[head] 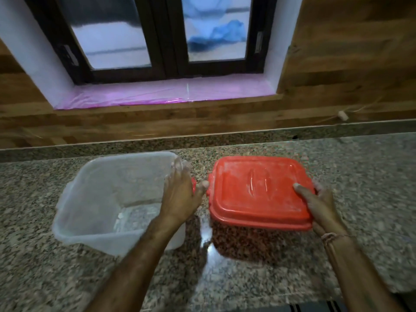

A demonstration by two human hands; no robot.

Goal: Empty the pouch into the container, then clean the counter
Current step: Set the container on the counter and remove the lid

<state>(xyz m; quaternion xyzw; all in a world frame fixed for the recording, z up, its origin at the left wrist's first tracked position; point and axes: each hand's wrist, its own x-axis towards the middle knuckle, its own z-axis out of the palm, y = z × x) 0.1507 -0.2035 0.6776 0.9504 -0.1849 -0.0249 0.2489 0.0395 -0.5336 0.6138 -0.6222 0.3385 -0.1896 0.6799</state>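
Right grip: closed on the near right corner of the red lid, thumb on top and fingers underneath.
Left grip: fingers extended, nothing visibly held. It lies over the right rim of the container, thumb pointing at the lid's left edge. Blur prevents judging contact with either.
Lid position: raised off the bench, just right of the container, with its shadow on the stone below. A pale dusting covers its top.
Container position: left on the bench, upright and uncovered. The walls are translucent, and a few white flecks lie on its floor.
Pouch: not in view.
Step in hand: judged to be parking the lid so that the opening is free for pouring.
Method: bring the left grip to the lid's left edge, since a one-corner hold lets the lid swing. Hold it level and set it flat at the right, well apart from the container.
Risk: tilting is likely to shed the dusting onto the bench, adding to the later cleaning.
Check: confirm the container stands stable before fetching the pouch.
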